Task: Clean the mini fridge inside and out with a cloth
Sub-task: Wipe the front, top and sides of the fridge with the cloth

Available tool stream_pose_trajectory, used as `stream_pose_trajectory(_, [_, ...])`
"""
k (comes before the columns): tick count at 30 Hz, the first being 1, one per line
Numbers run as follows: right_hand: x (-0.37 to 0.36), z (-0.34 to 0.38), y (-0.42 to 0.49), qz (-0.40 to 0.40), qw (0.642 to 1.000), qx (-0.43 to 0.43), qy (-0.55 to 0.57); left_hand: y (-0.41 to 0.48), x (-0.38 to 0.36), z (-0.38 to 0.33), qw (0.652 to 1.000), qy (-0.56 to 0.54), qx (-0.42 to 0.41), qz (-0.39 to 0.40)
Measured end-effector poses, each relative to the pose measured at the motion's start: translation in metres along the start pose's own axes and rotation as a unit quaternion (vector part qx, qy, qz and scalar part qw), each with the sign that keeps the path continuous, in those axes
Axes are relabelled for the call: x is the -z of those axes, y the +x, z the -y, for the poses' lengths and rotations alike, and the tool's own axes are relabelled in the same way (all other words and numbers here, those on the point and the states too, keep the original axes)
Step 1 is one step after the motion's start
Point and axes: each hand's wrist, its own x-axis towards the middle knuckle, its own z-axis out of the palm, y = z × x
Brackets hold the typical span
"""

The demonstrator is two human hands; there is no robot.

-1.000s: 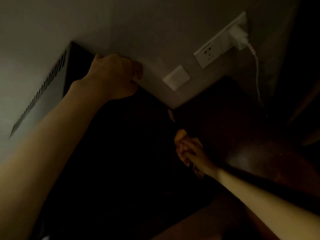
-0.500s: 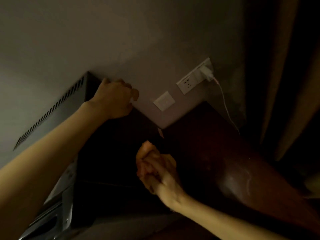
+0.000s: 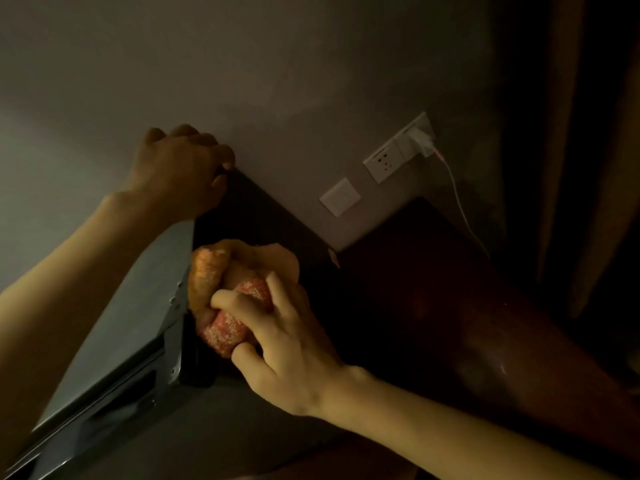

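In a dim room, the mini fridge (image 3: 114, 323) stands against the wall (image 3: 277, 81), with a dark wooden bench (image 3: 450, 306) at four o'clock and a socket (image 3: 384, 164) with white plug (image 3: 420, 140) and cable (image 3: 460, 206) at two. Your left hand (image 3: 180, 174) curls over the fridge's far corner at eleven o'clock. Your right hand (image 3: 291, 344) clutches a bunched orange-pink cloth (image 3: 225, 327), apparently pressed to the fridge's edge, dead centre.

Grey wall (image 3: 277, 64) carried a socket plate (image 3: 384, 164) with a white charger (image 3: 420, 140) plugged in beside it, its pale cable (image 3: 460, 202) hanging down. A blank white plate (image 3: 340, 197) sat lower left. A dark wooden top (image 3: 450, 289) lay below, and a curtain (image 3: 561, 168) hung at right.
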Motion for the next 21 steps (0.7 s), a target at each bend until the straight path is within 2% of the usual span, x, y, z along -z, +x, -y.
stream_pose_trajectory(5, [0.008,-0.007,0.008,0.022,0.995,0.075,-0.057,0.012,-0.004,-0.014,1.0,-0.004,-0.007,0.028])
stream_pose_trajectory(9, [0.006,-0.02,0.008,0.012,0.995,0.092,-0.048,0.024,-0.006,-0.027,0.999,-0.017,-0.026,0.017])
stream_pose_trajectory(14, [-0.003,-0.043,0.007,0.002,0.996,0.083,-0.037,0.036,-0.008,-0.028,0.999,-0.021,-0.032,0.006])
stream_pose_trajectory(21, [-0.009,-0.093,-0.016,0.061,0.998,0.015,-0.004,0.059,-0.02,-0.035,0.997,-0.048,-0.054,-0.011])
